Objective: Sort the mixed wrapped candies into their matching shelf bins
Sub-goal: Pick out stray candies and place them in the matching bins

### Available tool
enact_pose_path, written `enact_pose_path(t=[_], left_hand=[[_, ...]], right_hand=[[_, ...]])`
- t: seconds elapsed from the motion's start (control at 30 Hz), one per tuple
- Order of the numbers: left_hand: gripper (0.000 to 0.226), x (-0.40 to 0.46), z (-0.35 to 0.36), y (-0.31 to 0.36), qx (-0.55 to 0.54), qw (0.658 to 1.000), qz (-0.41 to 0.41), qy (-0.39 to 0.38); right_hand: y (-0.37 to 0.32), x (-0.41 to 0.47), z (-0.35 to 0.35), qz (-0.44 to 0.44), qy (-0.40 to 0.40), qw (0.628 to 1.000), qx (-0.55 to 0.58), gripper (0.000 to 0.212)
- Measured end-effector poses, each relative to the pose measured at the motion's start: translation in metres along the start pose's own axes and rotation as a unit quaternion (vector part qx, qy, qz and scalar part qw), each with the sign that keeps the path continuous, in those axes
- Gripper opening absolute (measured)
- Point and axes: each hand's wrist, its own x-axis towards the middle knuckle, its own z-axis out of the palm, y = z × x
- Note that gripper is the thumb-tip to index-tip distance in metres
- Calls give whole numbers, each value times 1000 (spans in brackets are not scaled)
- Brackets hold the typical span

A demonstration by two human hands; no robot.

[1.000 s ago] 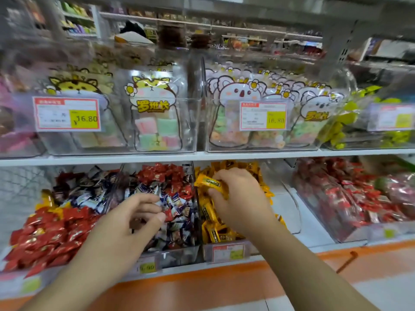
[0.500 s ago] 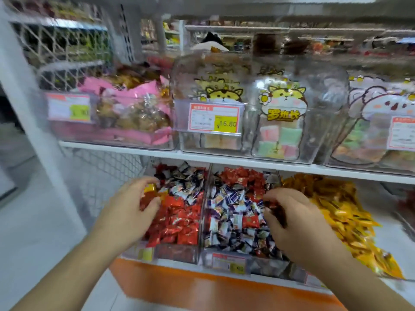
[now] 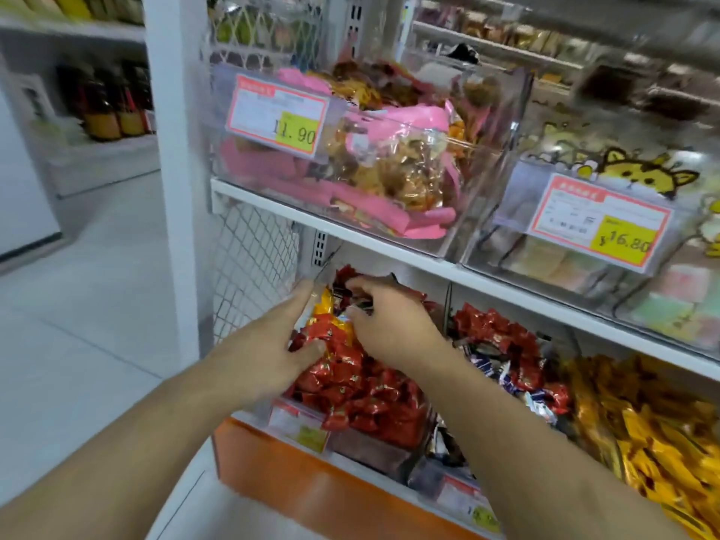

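The leftmost lower bin is piled with red wrapped candies, with a yellow wrapped candy on top near its back left. My left hand reaches into this bin with its fingers straight along the left wall and its thumb touching the red candies. My right hand is over the back of the same bin, fingers curled and pinching a dark wrapped candy. The neighbouring bin holds mixed blue-white and red candies. Further right lies a bin of yellow candies.
Just above my hands runs a white shelf carrying clear bins of pink snack bags and cat-printed sweets with price tags. Wire mesh and a white post close the left end. Tiled floor lies to the left.
The view has swung left. My right hand has moved from the middle mixed bin into the leftmost red bin, beside my left hand, which stays at that bin's left side.
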Motion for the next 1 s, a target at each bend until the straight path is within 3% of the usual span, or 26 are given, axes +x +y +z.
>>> enact_pose_path(t=[0.4, 0.53, 0.7, 0.83, 0.9, 1.0], left_hand=[[78, -2, -9, 2, -41, 999, 23, 17], [77, -4, -11, 6, -62, 998, 23, 17], [71, -3, -10, 10, -38, 996, 49, 71], [58, -3, -12, 36, -6, 981, 97, 167], [52, -6, -9, 51, -37, 979, 114, 163], [46, -18, -1, 73, -125, 983, 94, 97]], right_hand=[[3, 86, 57, 88, 44, 995, -10, 10], [3, 84, 57, 94, 61, 993, 25, 18], [6, 60, 29, 110, 150, 969, 163, 9], [7, 10, 1, 92, 140, 932, 321, 10], [8, -24, -12, 85, 155, 927, 331, 4], [16, -72, -28, 51, 147, 923, 353, 4]])
